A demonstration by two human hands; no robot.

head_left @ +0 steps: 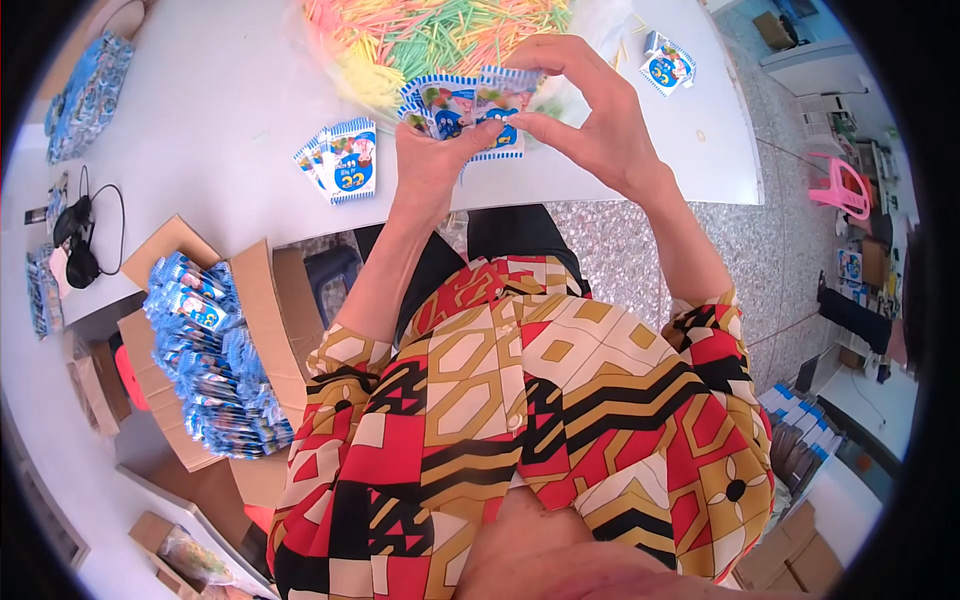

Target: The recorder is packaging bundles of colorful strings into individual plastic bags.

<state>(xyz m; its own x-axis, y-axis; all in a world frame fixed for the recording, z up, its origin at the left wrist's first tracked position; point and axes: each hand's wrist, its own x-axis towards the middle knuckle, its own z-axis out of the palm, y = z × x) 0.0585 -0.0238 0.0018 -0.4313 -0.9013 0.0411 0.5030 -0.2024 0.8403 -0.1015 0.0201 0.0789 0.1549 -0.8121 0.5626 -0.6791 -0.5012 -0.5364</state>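
Note:
My left hand [432, 165] is closed around several small blue-and-white printed packets [440, 105], held fanned just above the table's near edge. Its thumb lies across the front of the rightmost packet [500, 95]. My right hand [595, 125] grips that same packet from the right, thumb at its side and fingers curled over its top corner; those fingertips are partly hidden behind it. Beyond my hands spreads a big heap of thin pink, yellow and green sticks [440, 35] on clear plastic sheeting. Left of my left hand, a few matching packets [345, 162] lie overlapped on the table.
More packets [668, 66] lie on the right of the white table [240, 130]. Bundled packets [92, 95] sit at far left, near a black corded object [80, 240]. Below, an open cardboard box [275, 340] holds many bagged packets. A pink plastic chair [842, 187] stands right.

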